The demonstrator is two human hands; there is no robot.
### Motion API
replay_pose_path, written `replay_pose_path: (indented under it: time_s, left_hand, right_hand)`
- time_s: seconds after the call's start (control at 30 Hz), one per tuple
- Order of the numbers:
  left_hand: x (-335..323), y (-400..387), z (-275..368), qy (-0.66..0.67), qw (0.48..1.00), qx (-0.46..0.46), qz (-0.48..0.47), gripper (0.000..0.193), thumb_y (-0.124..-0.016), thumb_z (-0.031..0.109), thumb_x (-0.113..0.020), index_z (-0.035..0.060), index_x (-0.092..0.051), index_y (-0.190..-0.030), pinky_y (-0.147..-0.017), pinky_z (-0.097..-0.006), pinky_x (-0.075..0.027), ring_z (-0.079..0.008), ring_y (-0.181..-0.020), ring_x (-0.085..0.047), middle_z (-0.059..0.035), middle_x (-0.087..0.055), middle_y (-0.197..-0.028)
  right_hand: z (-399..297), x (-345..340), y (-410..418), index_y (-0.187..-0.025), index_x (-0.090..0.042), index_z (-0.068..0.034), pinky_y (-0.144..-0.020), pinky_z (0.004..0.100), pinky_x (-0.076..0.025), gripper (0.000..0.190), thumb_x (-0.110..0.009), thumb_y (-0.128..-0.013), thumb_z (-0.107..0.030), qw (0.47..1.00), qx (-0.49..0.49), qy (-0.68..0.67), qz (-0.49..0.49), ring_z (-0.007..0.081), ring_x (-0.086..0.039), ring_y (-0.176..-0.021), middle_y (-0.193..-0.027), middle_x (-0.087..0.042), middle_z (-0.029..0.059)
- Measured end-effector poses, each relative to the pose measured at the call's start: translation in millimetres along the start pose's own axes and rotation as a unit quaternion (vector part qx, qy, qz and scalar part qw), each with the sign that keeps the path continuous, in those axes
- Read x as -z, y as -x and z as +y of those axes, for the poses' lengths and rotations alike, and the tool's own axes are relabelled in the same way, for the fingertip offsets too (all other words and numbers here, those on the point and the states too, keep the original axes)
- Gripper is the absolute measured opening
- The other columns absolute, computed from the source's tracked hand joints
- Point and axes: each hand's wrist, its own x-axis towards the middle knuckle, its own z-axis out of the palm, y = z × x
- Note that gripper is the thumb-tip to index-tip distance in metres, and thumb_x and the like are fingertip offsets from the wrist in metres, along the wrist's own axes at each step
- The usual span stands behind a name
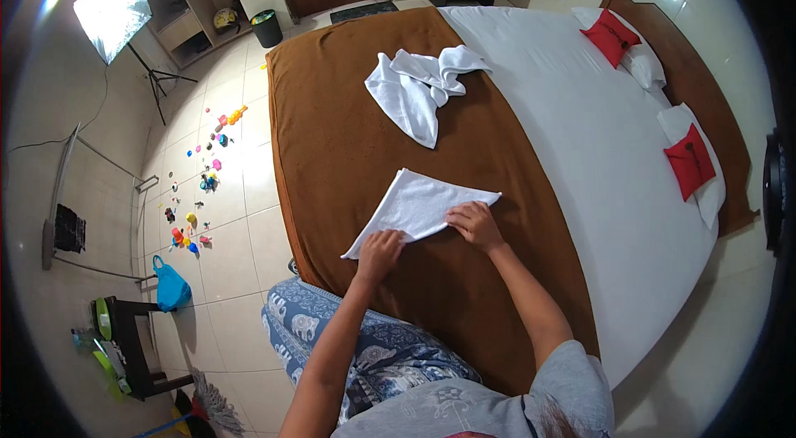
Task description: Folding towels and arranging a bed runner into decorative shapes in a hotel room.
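A white towel [423,202], folded with its edges forming a rough triangle, lies before me on the brown blanket [323,171] across the bed. My left hand [380,253] rests on its near left edge, fingers curled over the cloth. At the near right edge, my right hand [474,223] pinches the border close to the right corner. Farther off on the same blanket lies a second white cloth [416,90], crumpled and loosely spread; neither hand touches it.
White sheet [559,146] and red cushions [689,161] are to the right. Scattered small toys [208,180] lie on the tiled floor at left, near a lit softbox lamp [115,6] on a tripod. A blue bag [171,286] and dark table [134,338] stand nearer.
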Motion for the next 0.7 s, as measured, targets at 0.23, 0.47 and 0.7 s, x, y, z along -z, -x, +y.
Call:
replay_pose_path:
  time_s: [0.23, 0.47, 0.7]
  left_hand:
    - [10.5, -24.1, -2.1, 0.135, 0.970, 0.190, -0.071, 0.012, -0.075, 0.016, -0.061, 0.0083, -0.062, -0.083, -0.069, -0.0357, -0.045, -0.0262, -0.074, -0.057, -0.0071, -0.059, -0.078]
    - [-0.9, -23.3, 9.3, -0.033, 0.998, -0.050, -0.022, 0.018, -0.071, 0.011, -0.061, 0.0089, -0.057, -0.088, -0.077, -0.0343, -0.042, -0.0248, -0.087, -0.053, -0.0050, -0.055, -0.088]
    - [-6.8, -23.7, 13.7, 0.022, 1.000, -0.003, 0.006, 0.014, -0.076, 0.018, -0.060, 0.0084, -0.058, -0.086, -0.072, -0.0342, -0.044, -0.0229, -0.086, -0.055, -0.0047, -0.056, -0.088]
  right_hand:
    - [7.7, -2.1, -25.8, -0.080, -0.062, -0.014, -0.078, 0.0355, -0.038, 0.008, -0.063, -0.075, -0.020, 0.987, -0.131, -0.046, -0.086, 0.0191, -0.052, -0.086, -0.085, -0.058, -0.0017]
    - [-8.4, -9.8, -18.6, -0.079, -0.059, -0.014, -0.078, 0.0372, -0.037, 0.010, -0.062, -0.069, -0.015, 0.998, -0.020, 0.022, -0.063, 0.0193, -0.050, -0.087, -0.089, -0.056, -0.0024]
    - [-11.1, -10.4, -9.2, -0.085, -0.061, -0.016, -0.086, 0.0397, -0.034, 0.013, -0.063, -0.072, -0.017, 0.998, -0.009, 0.055, 0.030, 0.0157, -0.050, -0.090, -0.091, -0.056, -0.0063]
